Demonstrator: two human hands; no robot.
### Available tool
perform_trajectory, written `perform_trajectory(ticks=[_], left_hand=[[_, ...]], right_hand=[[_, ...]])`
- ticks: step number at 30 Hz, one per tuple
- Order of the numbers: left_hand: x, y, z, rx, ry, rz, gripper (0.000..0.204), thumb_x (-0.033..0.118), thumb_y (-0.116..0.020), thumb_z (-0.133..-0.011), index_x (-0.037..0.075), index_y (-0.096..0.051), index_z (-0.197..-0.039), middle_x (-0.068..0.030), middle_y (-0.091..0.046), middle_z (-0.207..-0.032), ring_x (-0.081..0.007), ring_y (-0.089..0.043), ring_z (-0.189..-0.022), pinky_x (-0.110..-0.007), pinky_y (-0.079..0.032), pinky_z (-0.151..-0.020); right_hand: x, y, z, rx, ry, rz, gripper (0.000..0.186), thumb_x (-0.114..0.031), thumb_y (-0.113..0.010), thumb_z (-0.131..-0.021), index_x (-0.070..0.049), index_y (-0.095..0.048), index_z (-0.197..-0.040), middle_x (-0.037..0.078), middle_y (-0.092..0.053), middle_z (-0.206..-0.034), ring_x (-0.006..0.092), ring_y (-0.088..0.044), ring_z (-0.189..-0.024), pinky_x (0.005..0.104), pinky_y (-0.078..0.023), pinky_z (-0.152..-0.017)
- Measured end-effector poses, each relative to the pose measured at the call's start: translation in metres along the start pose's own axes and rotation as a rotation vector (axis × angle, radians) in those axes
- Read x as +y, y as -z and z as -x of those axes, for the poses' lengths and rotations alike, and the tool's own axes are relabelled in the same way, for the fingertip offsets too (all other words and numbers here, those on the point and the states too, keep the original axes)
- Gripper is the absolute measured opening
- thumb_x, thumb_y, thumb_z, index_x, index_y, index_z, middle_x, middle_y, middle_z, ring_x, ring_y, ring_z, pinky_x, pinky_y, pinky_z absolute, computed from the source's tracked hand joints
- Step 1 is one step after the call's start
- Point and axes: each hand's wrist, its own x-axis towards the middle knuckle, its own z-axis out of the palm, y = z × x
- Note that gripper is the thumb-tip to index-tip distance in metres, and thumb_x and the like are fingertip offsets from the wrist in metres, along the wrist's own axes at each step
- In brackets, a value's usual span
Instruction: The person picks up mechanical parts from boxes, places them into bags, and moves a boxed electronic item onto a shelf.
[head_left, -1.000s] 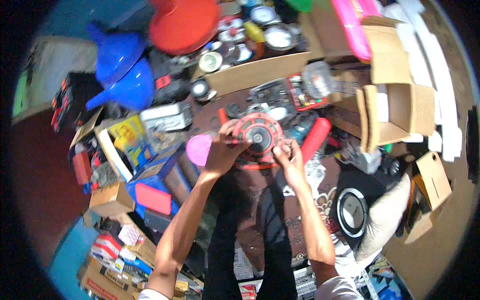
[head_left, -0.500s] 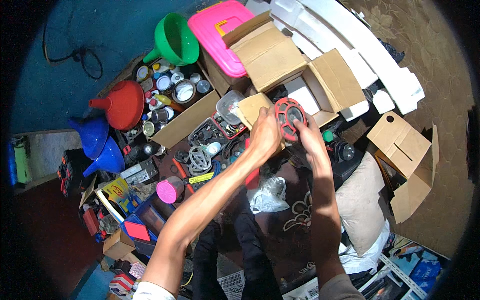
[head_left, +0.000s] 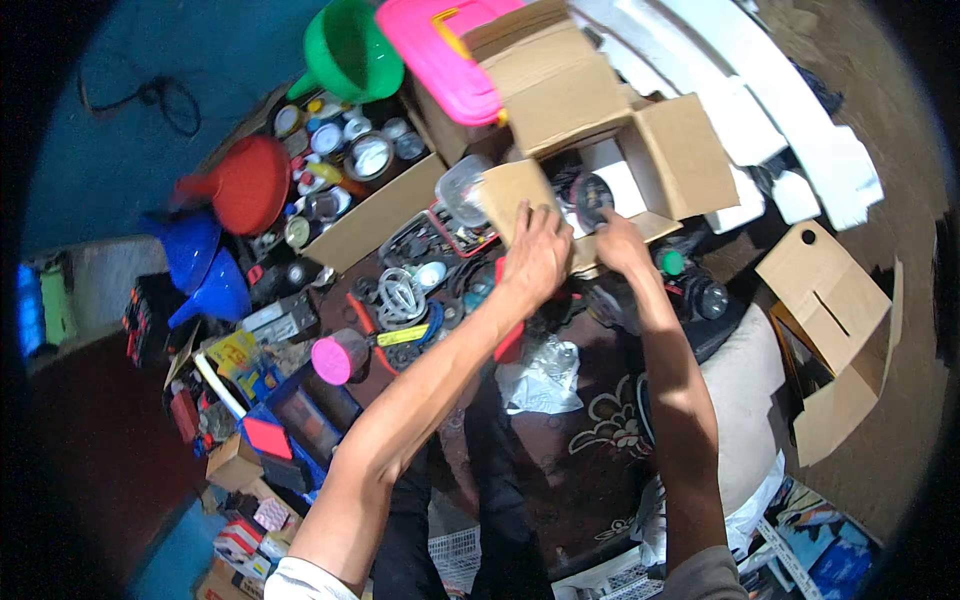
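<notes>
An open cardboard box [head_left: 688,160] lies in front of me with its flaps spread and a white panel inside. My left hand [head_left: 540,258] is closed on the box's near left flap [head_left: 518,190], its bent fingers over the cardboard. At the box's opening, my right hand [head_left: 622,245] has its fingers at the edge of a dark round disc [head_left: 592,195]. The disc is partly inside the box, and blur hides its details. Other dark items in the box cannot be made out.
To the left stand a carton [head_left: 385,215] of jars and bottles and green [head_left: 355,50], red [head_left: 250,185] and blue funnels. A pink lidded bin [head_left: 440,60] is behind. White foam pieces [head_left: 735,90], a pillow [head_left: 735,400] and another carton [head_left: 825,290] sit at the right.
A red-rimmed round thing was held up between both hands. Now my left hand is on the flap, and my right hand is at the opening with a dark disc. The view has shifted slightly.
</notes>
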Motion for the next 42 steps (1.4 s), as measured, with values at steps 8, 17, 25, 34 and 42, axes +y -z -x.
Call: perform_trajectory(ticks=[8, 17, 25, 34, 42], left_hand=[[-0.027, 0.029, 0.219, 0.025, 0.445, 0.447, 0.027, 0.006, -0.057, -0.073, 0.004, -0.059, -0.100, -0.0150, -0.055, -0.104, -0.0317, -0.050, -0.104, -0.048, -0.033, -0.097], [-0.110, 0.010, 0.422, -0.229, 0.748, 0.229, 0.026, 0.011, -0.055, -0.077, 0.003, -0.057, -0.101, -0.0143, -0.061, -0.094, -0.0335, -0.056, -0.090, -0.047, -0.040, -0.085], [-0.190, 0.024, 0.395, -0.220, 0.850, 0.162, 0.032, 0.015, -0.056, -0.078, 0.003, -0.054, -0.107, -0.0168, -0.060, -0.099, -0.0359, -0.056, -0.095, -0.046, -0.041, -0.085], [-0.265, -0.032, 0.368, -0.055, 0.757, 0.109, 0.017, 0.012, -0.052, -0.079, 0.002, -0.056, -0.092, -0.0207, -0.061, -0.089, -0.0384, -0.058, -0.088, -0.047, -0.045, -0.077], [-0.337, -0.107, 0.375, 0.012, 0.915, 0.279, 0.016, 0.011, -0.057, -0.078, 0.001, -0.057, -0.092, -0.0241, -0.061, -0.081, -0.0413, -0.061, -0.078, -0.047, -0.049, -0.067]], right_hand=[[-0.069, -0.094, 0.147, 0.285, 0.032, -0.601, 0.022, -0.016, -0.047, -0.090, -0.001, -0.057, -0.102, 0.015, -0.063, -0.091, 0.0242, -0.061, -0.089, 0.0350, -0.044, -0.081], [-0.094, -0.320, 0.246, -0.174, 0.359, -0.590, 0.021, -0.001, -0.049, -0.085, -0.002, -0.053, -0.106, 0.017, -0.059, -0.097, 0.0323, -0.059, -0.094, 0.0367, -0.046, -0.080], [-0.146, -0.344, 0.191, -0.314, 0.116, -0.274, 0.032, -0.015, -0.053, -0.084, -0.006, -0.055, -0.114, 0.021, -0.062, -0.103, 0.0365, -0.059, -0.098, 0.0413, -0.046, -0.083], [-0.173, -0.389, 0.101, -0.281, 0.350, -0.206, 0.026, -0.012, -0.053, -0.083, 0.000, -0.056, -0.107, 0.024, -0.060, -0.100, 0.0393, -0.057, -0.097, 0.0428, -0.045, -0.084], [-0.222, -0.432, 0.050, 0.008, 0.744, 0.094, 0.045, -0.010, -0.060, -0.075, -0.005, -0.049, -0.118, 0.016, -0.050, -0.118, 0.0329, -0.046, -0.111, 0.0430, -0.038, -0.091]])
